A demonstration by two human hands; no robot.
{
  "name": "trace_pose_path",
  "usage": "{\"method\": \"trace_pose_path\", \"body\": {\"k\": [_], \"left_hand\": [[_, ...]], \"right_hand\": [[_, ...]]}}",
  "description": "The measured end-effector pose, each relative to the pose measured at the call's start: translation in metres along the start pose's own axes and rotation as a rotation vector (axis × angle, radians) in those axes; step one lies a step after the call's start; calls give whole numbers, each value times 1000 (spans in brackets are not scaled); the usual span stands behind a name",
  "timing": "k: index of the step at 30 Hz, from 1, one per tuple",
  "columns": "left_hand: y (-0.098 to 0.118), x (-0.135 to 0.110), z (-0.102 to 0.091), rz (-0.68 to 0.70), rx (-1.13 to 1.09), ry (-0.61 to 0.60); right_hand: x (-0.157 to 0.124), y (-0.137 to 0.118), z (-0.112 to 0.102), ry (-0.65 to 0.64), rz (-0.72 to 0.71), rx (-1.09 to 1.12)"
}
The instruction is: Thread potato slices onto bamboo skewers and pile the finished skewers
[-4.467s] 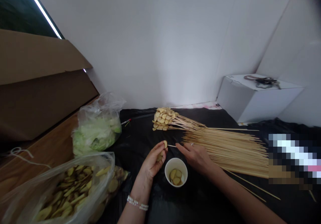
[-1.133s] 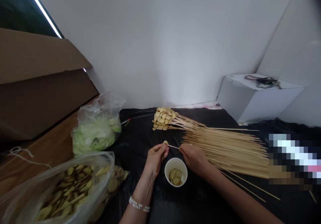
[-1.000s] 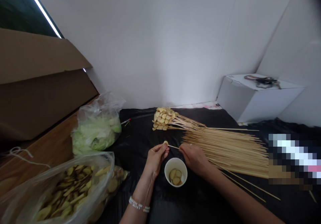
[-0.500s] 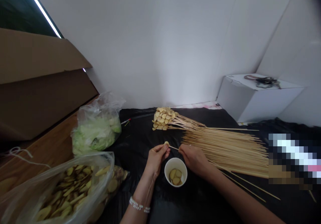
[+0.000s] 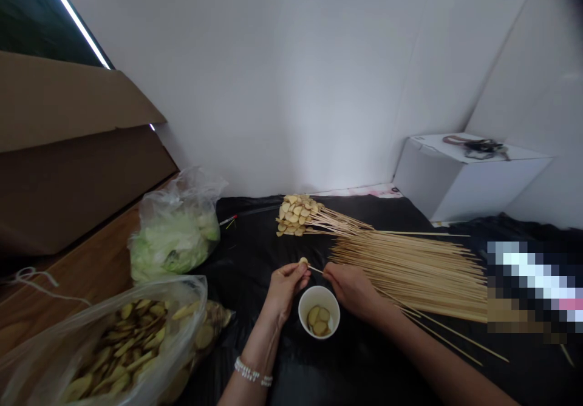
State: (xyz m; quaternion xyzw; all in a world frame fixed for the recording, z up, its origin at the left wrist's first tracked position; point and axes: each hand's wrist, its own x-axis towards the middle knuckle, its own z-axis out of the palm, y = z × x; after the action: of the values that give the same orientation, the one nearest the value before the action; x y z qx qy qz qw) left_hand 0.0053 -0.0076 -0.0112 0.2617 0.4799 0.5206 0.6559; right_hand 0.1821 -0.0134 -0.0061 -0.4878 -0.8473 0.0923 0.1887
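Note:
Between its fingertips my left hand (image 5: 288, 281) pinches a pale potato slice (image 5: 303, 261). A thin wooden skewer (image 5: 316, 269) reaches from that slice to my right hand (image 5: 348, 284), whose fingers are closed around it. How far the point has gone through the slice is too small to tell. Just below and between the hands stands a white cup (image 5: 337, 327), with several potato slices (image 5: 319, 320) at its bottom. Beyond the hands lies a pile of skewered potato slices (image 5: 298, 213), their sticks pointing right.
Many bare skewers (image 5: 423, 272) lie spread on the black sheet (image 5: 255, 242) at right. An open plastic bag of potato slices (image 5: 132, 345) sits front left, a bag of green vegetable (image 5: 175, 236) behind it. A white box (image 5: 473, 175) stands back right; a cardboard box (image 5: 77, 151) stands left.
Almost nothing differs. Both hands keep the same grip on the slice and skewer, with only a very slight shift.

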Motion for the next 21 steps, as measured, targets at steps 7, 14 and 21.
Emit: {"method": "trace_pose_path", "body": {"k": [7, 14, 21], "left_hand": [[6, -5, 4, -29, -18, -2], [6, -4, 4, 28, -25, 51], [12, 0, -2, 121, -100, 164]], "right_hand": [[2, 0, -4, -35, 38, 19], [2, 0, -4, -21, 24, 28], [0, 2, -9, 17, 9, 91]]}}
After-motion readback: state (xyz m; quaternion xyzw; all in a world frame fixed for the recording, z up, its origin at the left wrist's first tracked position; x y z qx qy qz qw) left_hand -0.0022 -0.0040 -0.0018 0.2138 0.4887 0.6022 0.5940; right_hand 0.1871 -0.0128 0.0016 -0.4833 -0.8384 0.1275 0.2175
